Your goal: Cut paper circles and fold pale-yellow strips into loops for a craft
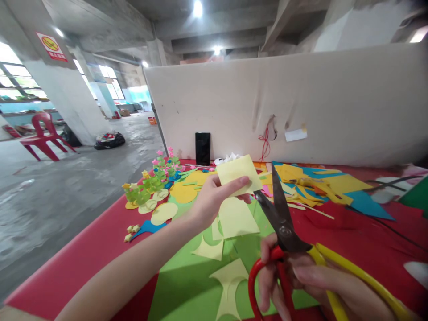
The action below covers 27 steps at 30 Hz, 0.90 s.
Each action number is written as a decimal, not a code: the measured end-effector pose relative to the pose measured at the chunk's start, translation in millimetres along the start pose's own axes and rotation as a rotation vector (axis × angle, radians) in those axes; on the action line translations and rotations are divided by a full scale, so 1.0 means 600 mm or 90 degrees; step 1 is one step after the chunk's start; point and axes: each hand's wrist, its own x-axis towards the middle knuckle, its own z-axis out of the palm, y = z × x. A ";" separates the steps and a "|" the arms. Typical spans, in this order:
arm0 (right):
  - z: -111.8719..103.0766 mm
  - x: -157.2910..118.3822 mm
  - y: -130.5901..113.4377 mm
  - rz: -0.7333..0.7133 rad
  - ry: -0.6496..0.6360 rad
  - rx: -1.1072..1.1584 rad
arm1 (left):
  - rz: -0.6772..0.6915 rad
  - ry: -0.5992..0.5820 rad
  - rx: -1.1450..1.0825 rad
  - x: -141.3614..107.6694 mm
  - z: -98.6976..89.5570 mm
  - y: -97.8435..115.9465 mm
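Pinched between the thumb and fingers of my left hand [219, 194] is a pale yellow sheet of paper [239, 171], held up above the table. My right hand [301, 276] grips scissors [284, 229] with one red and one yellow handle. Their dark blades are spread apart, pointing up, with one tip close to the sheet's lower right corner. Below lies another pale yellow sheet [237, 218] on a green sheet [183, 276]. Nearer to me are yellow offcuts [229, 285] with curved edges.
Left on the red table [83, 249] are cut yellow circles [163, 214] and small paper plants with stars [143, 191]. A black phone [203, 149] leans on the pale partition [227, 102]. At right lie a yellow glue gun [324, 189] and blue sheets [368, 205].
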 end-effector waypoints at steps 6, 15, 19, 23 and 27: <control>0.017 -0.001 -0.014 -0.015 0.043 -0.013 | -0.031 -0.005 0.054 -0.009 0.002 -0.009; 0.036 -0.004 -0.021 -0.040 0.120 0.013 | -0.052 -0.055 0.098 -0.016 0.003 0.000; 0.018 -0.009 -0.005 -0.029 0.112 0.024 | -0.056 -0.060 0.114 -0.013 -0.001 0.002; 0.015 -0.007 -0.001 -0.029 0.129 0.028 | -0.054 -0.071 0.116 -0.013 -0.001 0.003; 0.030 0.001 -0.010 -0.021 0.157 0.030 | -0.051 -0.078 0.115 -0.014 -0.001 0.004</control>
